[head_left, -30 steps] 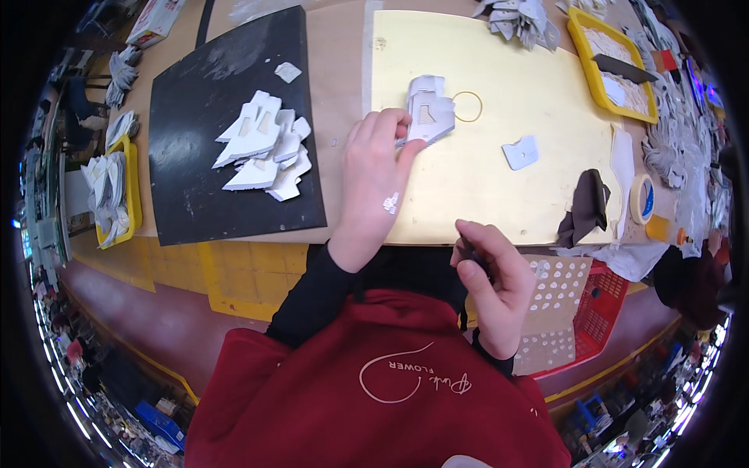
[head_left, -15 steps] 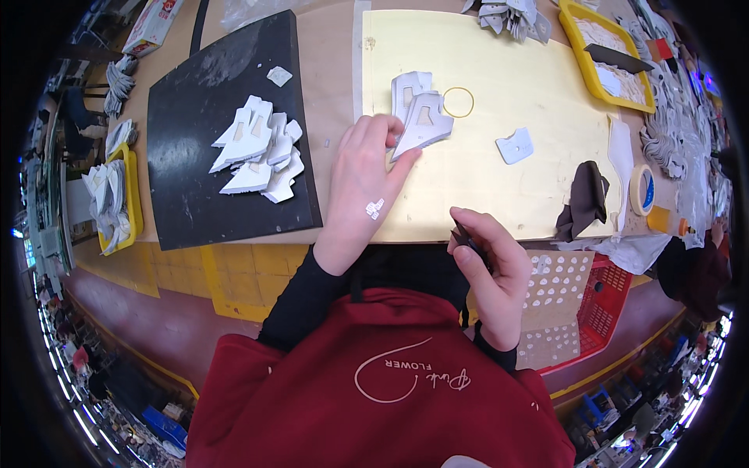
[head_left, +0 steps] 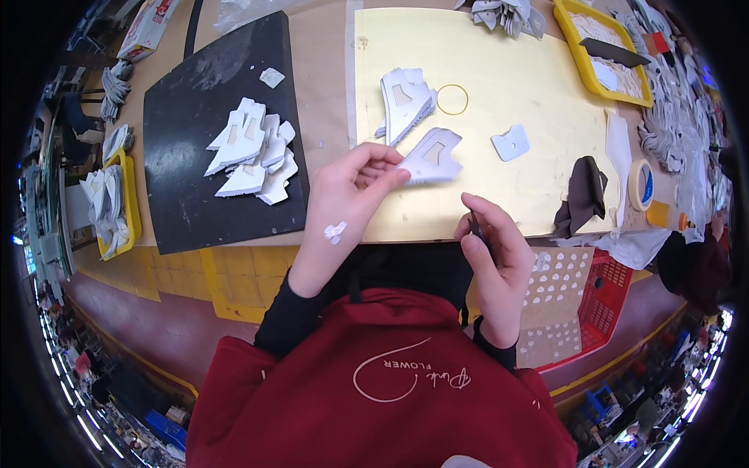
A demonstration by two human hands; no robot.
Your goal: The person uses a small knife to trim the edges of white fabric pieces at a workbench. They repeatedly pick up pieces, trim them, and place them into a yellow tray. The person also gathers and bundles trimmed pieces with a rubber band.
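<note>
At the yellow-covered table (head_left: 468,47), the left hand (head_left: 345,195) pinches a pale panel (head_left: 427,166), the right hand (head_left: 503,261) a half-hidden dark object (head_left: 477,228).

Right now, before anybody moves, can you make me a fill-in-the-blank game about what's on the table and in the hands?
1. The left hand grips a pale cut piece with its fingers and its ____.
2. The slim dark tool is in the person's ____ hand.
3. The board under the big pale pile is coloured ____.
4. The plastic crate low on the right is coloured ____.

Missing words: thumb; right; black; red.
</note>
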